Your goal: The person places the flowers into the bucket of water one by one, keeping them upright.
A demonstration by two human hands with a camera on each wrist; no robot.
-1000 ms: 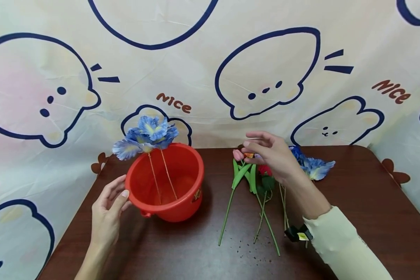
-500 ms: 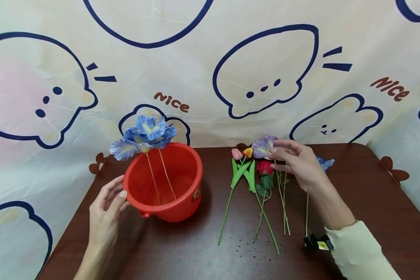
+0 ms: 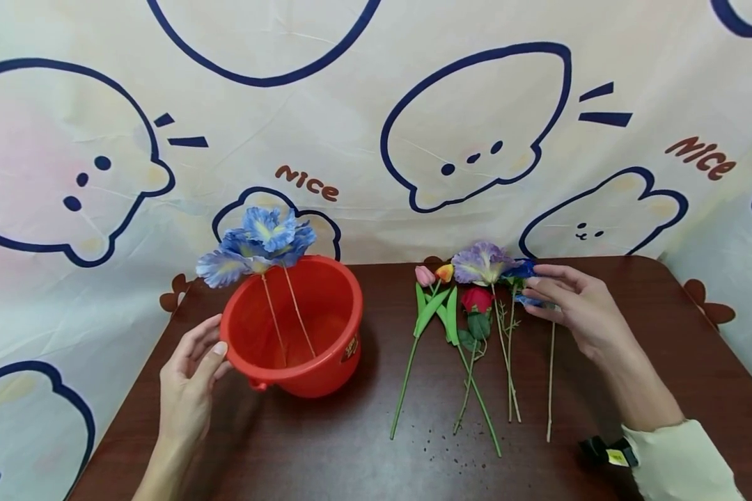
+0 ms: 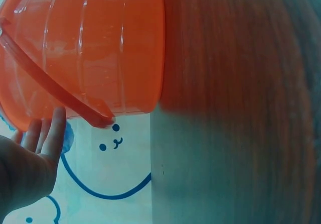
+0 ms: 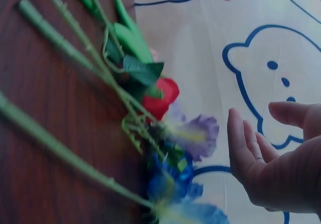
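Note:
A red bucket stands on the brown table with blue artificial flowers in it, their stems slanting down inside. At its left rim my left hand holds on, thumb on the edge and fingers against the outer side. In the left wrist view the bucket's handle hangs down beside these fingertips. My right hand, fingers extended and holding nothing, hovers at the blue blooms lying on the right. Just left of it lie a purple flower and a red rose; part of the blue blooms is hidden behind the hand.
A pink tulip and an orange tulip lie left of the rose, green stems toward me. Dark crumbs are scattered near the stem ends. A cartoon-printed cloth hangs behind the table.
My right hand has moved right, from over the tulip heads past the purple flower to the blue blooms, uncovering the purple flower. The left hand and bucket stay in place.

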